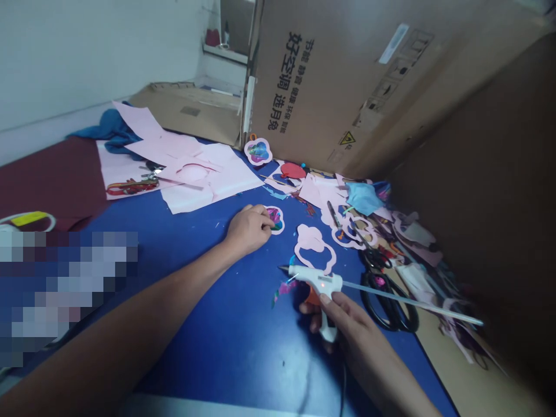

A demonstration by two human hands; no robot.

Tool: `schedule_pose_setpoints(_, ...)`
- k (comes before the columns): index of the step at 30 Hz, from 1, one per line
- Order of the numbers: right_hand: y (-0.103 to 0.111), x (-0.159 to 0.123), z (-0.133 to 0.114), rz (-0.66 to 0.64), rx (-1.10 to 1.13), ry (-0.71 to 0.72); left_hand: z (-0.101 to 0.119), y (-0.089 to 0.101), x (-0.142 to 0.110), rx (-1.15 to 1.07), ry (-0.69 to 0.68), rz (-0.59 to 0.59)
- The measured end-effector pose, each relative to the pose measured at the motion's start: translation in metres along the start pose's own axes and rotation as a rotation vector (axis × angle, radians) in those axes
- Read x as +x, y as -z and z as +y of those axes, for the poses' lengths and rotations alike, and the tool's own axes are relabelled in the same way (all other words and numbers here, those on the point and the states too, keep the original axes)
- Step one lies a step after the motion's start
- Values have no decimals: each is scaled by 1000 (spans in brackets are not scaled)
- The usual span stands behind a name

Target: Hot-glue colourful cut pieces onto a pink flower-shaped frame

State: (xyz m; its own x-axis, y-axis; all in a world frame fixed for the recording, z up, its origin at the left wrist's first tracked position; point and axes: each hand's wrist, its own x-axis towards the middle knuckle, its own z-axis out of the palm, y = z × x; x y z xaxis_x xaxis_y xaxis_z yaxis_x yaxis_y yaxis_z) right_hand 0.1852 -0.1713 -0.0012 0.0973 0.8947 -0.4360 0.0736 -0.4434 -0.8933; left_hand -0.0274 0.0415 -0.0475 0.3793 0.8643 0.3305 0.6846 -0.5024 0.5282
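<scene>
My right hand (343, 318) is wrapped round the handle of a white hot glue gun (315, 278) with an orange trigger. Its dark nozzle points left, a small light glows on its body, and a long clear glue stick (412, 302) sticks out behind. Closed fingers of my left hand (252, 227) rest on the left edge of a flower-shaped pink paper piece (279, 222) with shiny multicoloured film in its middle; the fingers hide part of it. Between the hands lie a pink cloud-shaped cutout (310, 237) and a pink paper ring (333, 255).
Pink paper sheets (191, 191) cover the table's back left. A finished-looking flower piece (258, 152) leans near a tall cardboard box (321, 75). Black-handled scissors (391, 307) and paper scraps (417, 231) crowd the right edge. A cord hangs below the glue gun.
</scene>
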Motion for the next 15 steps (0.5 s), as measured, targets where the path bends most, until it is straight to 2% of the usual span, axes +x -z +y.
schedule_pose_setpoints(5,16,-5,-3,-145,19,-101,0,3,-2,53,-29,-23)
schedule_pose_setpoints(9,35,-22,-7,-191,-159,-163,1,6,-3,69,-38,-48)
schedule_pose_setpoints(11,42,-32,-17,-210,-339,-162,2,8,-3,79,-49,-58)
schedule_pose_setpoints(13,45,-34,-35,-184,-602,-8,2,8,-3,97,-66,-64)
schedule_pose_setpoints(15,41,-21,-58,-42,-901,320,2,8,-4,115,-82,-65)
